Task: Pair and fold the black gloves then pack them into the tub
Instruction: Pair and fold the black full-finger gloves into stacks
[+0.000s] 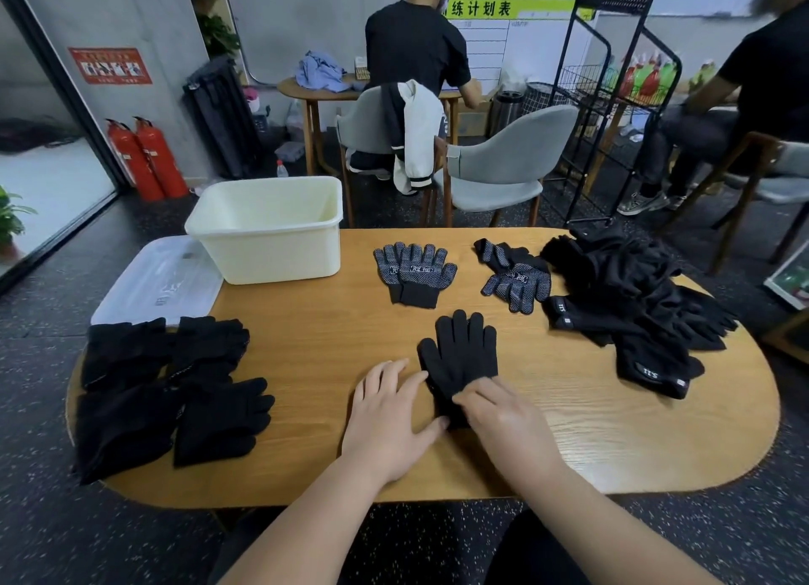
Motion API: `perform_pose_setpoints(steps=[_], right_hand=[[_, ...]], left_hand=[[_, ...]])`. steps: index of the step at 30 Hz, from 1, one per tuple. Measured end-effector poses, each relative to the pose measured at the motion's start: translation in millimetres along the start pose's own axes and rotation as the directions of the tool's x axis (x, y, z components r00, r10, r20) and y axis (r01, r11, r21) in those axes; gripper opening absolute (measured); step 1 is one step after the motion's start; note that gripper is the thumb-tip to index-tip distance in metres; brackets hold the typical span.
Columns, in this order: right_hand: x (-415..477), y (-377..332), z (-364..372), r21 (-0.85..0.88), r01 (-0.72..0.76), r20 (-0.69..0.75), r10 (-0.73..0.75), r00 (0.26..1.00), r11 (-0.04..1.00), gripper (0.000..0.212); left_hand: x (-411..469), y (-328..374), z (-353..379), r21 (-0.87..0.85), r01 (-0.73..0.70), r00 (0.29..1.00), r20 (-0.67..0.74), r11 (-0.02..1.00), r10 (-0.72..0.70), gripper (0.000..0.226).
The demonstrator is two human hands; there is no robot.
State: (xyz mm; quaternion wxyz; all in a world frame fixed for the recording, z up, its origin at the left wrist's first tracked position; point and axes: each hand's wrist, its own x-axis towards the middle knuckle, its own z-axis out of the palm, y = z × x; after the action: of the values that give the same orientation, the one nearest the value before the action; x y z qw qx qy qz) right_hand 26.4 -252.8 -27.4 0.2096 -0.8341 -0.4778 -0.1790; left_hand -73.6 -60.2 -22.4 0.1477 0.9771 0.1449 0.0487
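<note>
A plain black glove (460,351) lies flat near the front middle of the wooden table (569,435), fingers pointing away. My left hand (394,414) rests flat beside its cuff, thumb touching the glove's lower edge. My right hand (503,418) pinches the cuff with curled fingers. A pair of dotted-palm gloves (413,271) lies stacked behind, and two more dotted gloves (514,278) lie loosely to its right. A heap of unsorted black gloves (634,304) covers the right side. Several folded black gloves (170,387) sit at the left. The cream tub (267,230) stands empty at the back left.
A clear plastic lid (160,280) lies left of the tub, overhanging the table edge. Grey chairs (494,168) stand behind the table. Two people sit beyond, one at a far table (306,92). A black wire rack (613,103) is at the back right.
</note>
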Motion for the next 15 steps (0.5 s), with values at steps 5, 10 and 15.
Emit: perform_pose_setpoints(steps=[5, 10, 15], right_hand=[[-10.3, -2.4, 9.3, 0.026, -0.055, 0.030, 0.054, 0.998, 0.998, 0.035], [-11.0, -7.8, 0.8, 0.006, -0.013, 0.000, 0.013, 1.000, 1.000, 0.031], [-17.5, -9.0, 3.5, 0.002, -0.019, 0.009, 0.019, 1.000, 1.000, 0.031]], left_hand=[[0.0, -1.6, -0.1, -0.010, -0.001, 1.000, 0.024, 1.000, 0.002, 0.078], [0.0, -2.5, -2.2, -0.010, -0.005, 0.999, 0.049, 1.000, 0.005, 0.083], [0.4, -3.4, -0.6, -0.031, 0.003, 0.999, 0.044, 1.000, -0.001, 0.085]])
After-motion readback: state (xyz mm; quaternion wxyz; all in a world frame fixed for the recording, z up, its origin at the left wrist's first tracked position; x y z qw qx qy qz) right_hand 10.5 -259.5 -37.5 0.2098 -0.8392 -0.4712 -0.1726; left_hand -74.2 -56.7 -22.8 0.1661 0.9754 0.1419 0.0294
